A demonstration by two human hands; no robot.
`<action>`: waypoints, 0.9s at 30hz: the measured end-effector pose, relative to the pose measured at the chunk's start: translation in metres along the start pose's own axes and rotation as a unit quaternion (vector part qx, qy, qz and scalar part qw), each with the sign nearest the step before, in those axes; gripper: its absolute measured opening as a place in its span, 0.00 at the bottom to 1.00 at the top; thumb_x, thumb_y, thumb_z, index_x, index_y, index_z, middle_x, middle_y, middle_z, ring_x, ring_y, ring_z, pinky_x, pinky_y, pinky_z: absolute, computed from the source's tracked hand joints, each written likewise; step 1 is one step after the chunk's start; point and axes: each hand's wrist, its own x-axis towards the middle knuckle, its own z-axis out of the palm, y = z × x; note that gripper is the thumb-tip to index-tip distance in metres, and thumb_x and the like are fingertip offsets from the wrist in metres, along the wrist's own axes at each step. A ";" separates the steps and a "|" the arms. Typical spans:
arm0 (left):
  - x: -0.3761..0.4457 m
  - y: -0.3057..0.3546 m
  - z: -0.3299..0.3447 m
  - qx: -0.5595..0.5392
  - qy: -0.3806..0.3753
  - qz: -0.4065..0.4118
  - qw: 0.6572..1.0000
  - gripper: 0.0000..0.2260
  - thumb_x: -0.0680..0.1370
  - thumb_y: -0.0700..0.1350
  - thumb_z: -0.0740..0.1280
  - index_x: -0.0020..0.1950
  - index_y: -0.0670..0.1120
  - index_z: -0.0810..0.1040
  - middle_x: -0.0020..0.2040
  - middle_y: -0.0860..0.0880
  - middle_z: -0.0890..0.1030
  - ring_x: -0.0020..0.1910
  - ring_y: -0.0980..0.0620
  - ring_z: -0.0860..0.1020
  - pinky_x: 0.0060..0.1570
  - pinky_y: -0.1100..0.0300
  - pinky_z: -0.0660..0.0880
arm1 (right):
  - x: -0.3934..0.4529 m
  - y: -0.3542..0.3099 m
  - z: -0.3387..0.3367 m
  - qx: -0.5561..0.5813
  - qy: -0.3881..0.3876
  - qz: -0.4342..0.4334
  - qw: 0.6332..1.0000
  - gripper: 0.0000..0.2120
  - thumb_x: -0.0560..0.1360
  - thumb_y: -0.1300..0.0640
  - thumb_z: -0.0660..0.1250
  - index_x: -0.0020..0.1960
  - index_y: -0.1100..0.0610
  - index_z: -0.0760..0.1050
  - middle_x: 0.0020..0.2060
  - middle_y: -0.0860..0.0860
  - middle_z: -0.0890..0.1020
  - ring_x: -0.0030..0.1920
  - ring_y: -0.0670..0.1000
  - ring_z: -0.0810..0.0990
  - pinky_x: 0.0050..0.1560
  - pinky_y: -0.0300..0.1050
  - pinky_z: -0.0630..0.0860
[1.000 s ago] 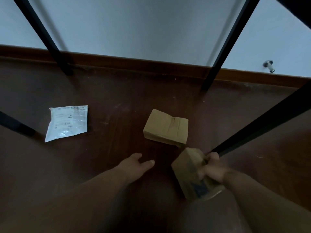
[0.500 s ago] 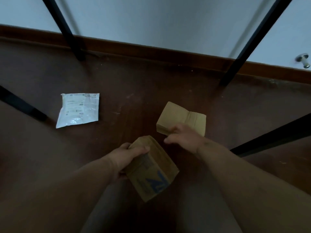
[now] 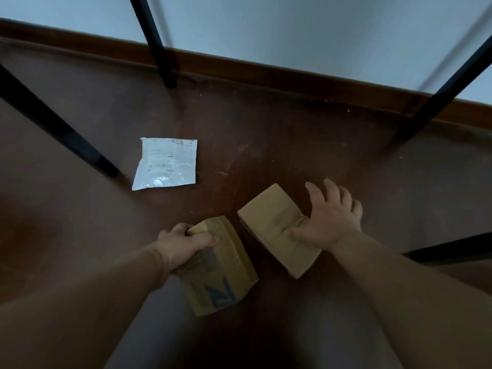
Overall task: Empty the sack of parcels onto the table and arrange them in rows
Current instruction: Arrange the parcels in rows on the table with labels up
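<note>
Left hand (image 3: 183, 245) now grips printed box (image 3: 221, 270); right hand (image 3: 328, 219), fingers spread, newly presses plain box (image 3: 274, 225); floor retrieval advancing.

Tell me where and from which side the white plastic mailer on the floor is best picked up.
The white mailer lies flat on the brown floor, apart from both cardboard boxes, so a top-down grasp finds no thickness. Probably best to pinch its near left corner, which seems slightly raised and crinkled, coming from the person's side. The left hand is nearer but grips the printed box.
</note>
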 end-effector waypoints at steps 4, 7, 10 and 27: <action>0.005 -0.006 -0.021 0.021 0.041 -0.010 0.999 0.42 0.48 0.68 0.70 0.60 0.57 0.72 0.64 0.45 0.70 0.56 0.42 0.77 0.49 0.49 0.82 | -0.001 -0.029 0.017 0.035 -0.126 0.024 0.991 0.65 0.58 0.24 0.69 0.77 0.42 0.30 0.80 0.52 0.39 0.79 0.61 0.44 0.75 0.67 0.43; 0.006 -0.009 -0.035 -0.001 0.037 -0.025 0.999 0.44 0.48 0.68 0.69 0.63 0.56 0.73 0.63 0.45 0.72 0.55 0.42 0.77 0.45 0.51 0.81 | -0.009 -0.067 0.033 0.049 -0.071 -0.016 0.996 0.57 0.64 0.29 0.66 0.78 0.43 0.32 0.80 0.52 0.47 0.78 0.61 0.53 0.75 0.65 0.52; 0.004 -0.011 -0.047 -0.027 0.021 -0.020 0.999 0.42 0.49 0.67 0.70 0.63 0.56 0.74 0.61 0.46 0.75 0.54 0.44 0.78 0.46 0.51 0.81 | -0.006 -0.091 0.044 0.152 -0.114 0.002 0.982 0.58 0.64 0.32 0.69 0.77 0.41 0.32 0.75 0.53 0.63 0.71 0.60 0.67 0.70 0.62 0.65; -0.003 0.020 -0.069 -0.317 -0.120 0.044 0.940 0.24 0.63 0.48 0.75 0.59 0.50 0.78 0.51 0.47 0.83 0.51 0.47 0.80 0.49 0.53 0.76 | 0.003 -0.090 0.045 0.600 -0.226 0.200 0.741 0.26 0.72 0.32 0.67 0.62 0.47 0.78 0.57 0.53 0.82 0.57 0.58 0.81 0.59 0.58 0.77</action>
